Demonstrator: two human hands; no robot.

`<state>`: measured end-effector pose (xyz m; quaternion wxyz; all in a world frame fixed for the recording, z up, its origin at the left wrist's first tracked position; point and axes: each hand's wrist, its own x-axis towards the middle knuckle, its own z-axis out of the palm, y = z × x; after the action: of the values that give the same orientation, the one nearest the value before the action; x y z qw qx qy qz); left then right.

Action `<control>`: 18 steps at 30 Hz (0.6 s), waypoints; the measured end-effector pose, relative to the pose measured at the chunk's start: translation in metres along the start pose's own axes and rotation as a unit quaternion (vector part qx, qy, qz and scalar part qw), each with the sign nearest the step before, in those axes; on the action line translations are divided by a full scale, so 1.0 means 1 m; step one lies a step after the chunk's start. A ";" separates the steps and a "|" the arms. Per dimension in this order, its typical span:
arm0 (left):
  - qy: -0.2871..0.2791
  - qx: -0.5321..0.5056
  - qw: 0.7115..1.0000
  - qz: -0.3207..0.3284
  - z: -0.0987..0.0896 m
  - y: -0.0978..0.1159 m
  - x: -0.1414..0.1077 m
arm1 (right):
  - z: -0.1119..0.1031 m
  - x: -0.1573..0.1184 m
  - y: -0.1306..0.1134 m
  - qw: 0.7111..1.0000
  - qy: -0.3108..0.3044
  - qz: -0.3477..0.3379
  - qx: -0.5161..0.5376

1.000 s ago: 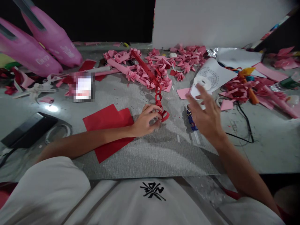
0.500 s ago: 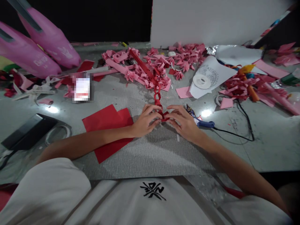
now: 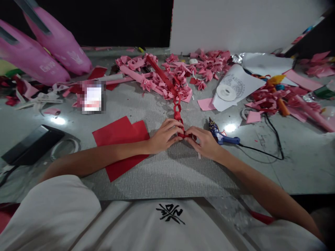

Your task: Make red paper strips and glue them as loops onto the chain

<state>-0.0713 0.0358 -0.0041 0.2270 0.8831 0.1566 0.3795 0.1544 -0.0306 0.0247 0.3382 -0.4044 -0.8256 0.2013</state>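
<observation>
A red paper chain [image 3: 177,106] runs from the pink heap down to my two hands. My left hand [image 3: 167,135] is closed on the chain's near end, its fingertips pinching a red paper link. Close against it, my right hand [image 3: 202,139] pinches the right side of the same red paper, and part of a loop shows above its fingers. The exact fold between the fingertips is hidden. Red paper sheets [image 3: 117,130] lie partly under my left forearm. To the right of my right hand rests a blue glue gun [image 3: 222,137] with a black cord.
Pink paper flowers and scraps [image 3: 157,76] pile along the back. A white tape roll [image 3: 226,92] sits on a printed sheet [image 3: 240,82]. Two pink bottles [image 3: 47,66] lean at the far left. Nearer stand a blurred phone [image 3: 92,99] and a black box [image 3: 32,144].
My right hand's fingers have drawn together and come lower, pressing the red paper at the left fingertips. More of the glue gun now shows. My left hand has barely shifted.
</observation>
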 end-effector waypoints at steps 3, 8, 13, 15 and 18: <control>-0.011 -0.015 1.000 -0.005 0.000 0.001 0.001 | -0.004 -0.001 0.000 1.000 -0.009 -0.003 -0.019; -0.001 0.014 1.000 0.015 0.000 0.001 0.000 | -0.009 -0.001 -0.002 1.000 -0.018 0.000 -0.020; -0.006 0.023 1.000 0.005 -0.001 0.000 -0.001 | -0.006 -0.001 -0.003 0.999 -0.035 0.003 -0.004; -0.009 0.020 1.000 0.013 -0.002 0.000 -0.002 | -0.004 -0.001 -0.003 1.000 -0.022 0.003 0.001; -0.004 0.012 1.000 0.018 -0.001 0.001 -0.001 | -0.003 -0.001 -0.002 1.000 -0.007 0.003 -0.002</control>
<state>-0.0731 0.0345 -0.0037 0.2103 0.8900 0.1447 0.3777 0.1560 -0.0329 0.0279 0.3308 -0.4061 -0.8272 0.2034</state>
